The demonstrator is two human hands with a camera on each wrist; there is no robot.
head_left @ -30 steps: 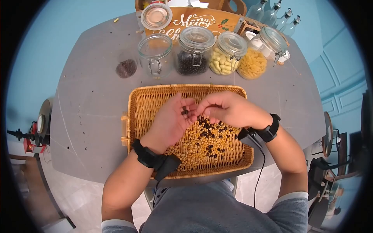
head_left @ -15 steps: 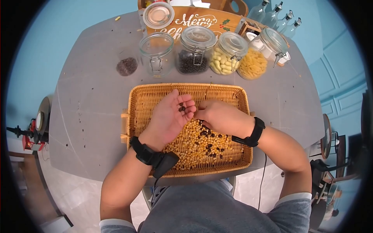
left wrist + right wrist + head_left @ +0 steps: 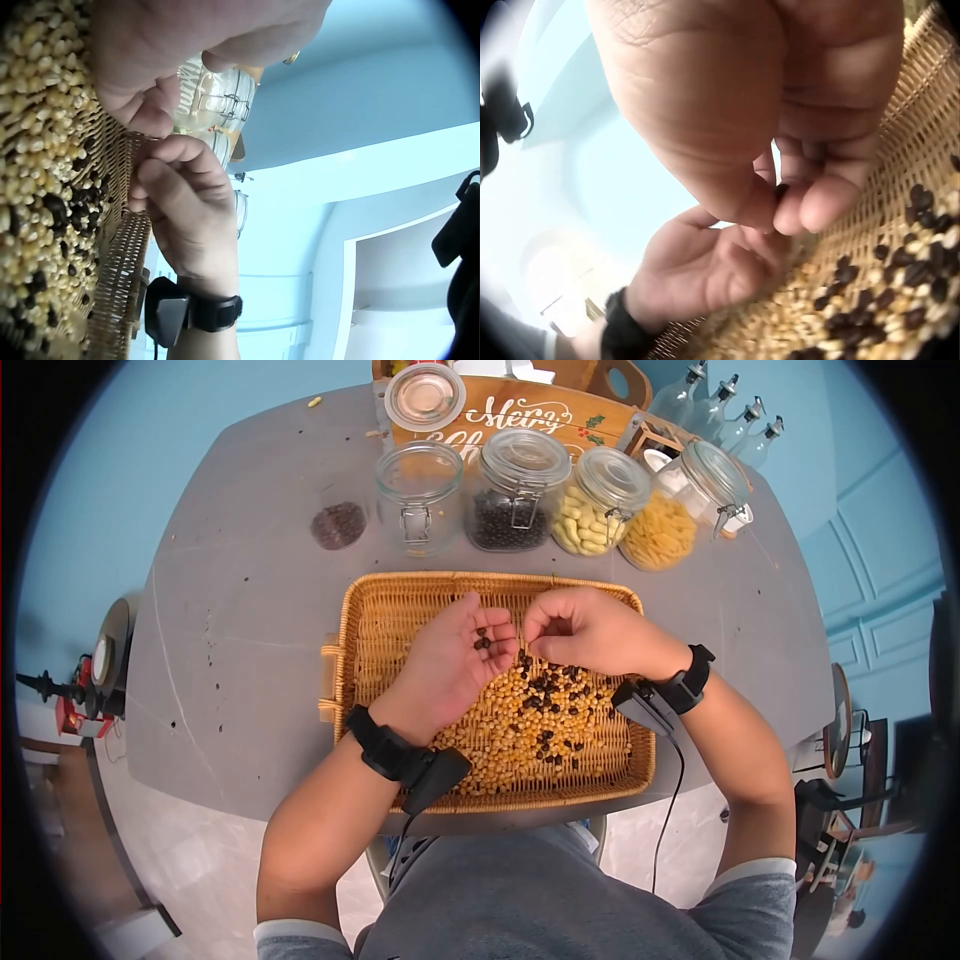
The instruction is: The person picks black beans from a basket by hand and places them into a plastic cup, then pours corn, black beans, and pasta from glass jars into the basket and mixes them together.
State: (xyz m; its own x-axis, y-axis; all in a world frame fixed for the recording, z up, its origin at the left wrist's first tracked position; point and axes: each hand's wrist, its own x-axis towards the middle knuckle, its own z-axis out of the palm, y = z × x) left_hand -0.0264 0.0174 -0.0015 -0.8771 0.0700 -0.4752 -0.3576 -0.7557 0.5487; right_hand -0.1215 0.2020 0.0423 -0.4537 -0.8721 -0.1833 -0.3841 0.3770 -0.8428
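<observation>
My left hand (image 3: pixel 450 670) is held palm up over the wicker basket (image 3: pixel 490 576), with a few dark beans (image 3: pixel 483 642) lying on its loosely bent fingers. Just to its right, my right hand (image 3: pixel 605 635) has thumb and fingertips together. In the right wrist view a dark bean (image 3: pixel 781 190) shows pinched between them, close above the left fingers. Below both hands, yellow corn kernels (image 3: pixel 490 750) cover the basket floor, with more dark beans (image 3: pixel 859 315) scattered among them.
Behind the basket stand an empty open jar (image 3: pixel 418 510), a jar of black beans (image 3: pixel 512 520), one of yellow-green pieces (image 3: pixel 590 525) and a tilted jar of pasta (image 3: pixel 658 532). To their left, a small clear container (image 3: pixel 338 525) holds dark beans.
Half a second ago my right hand reached down toward the kernels; it has since risen and turned, now pinching a dark bean beside the left fingers. My left hand stays palm up.
</observation>
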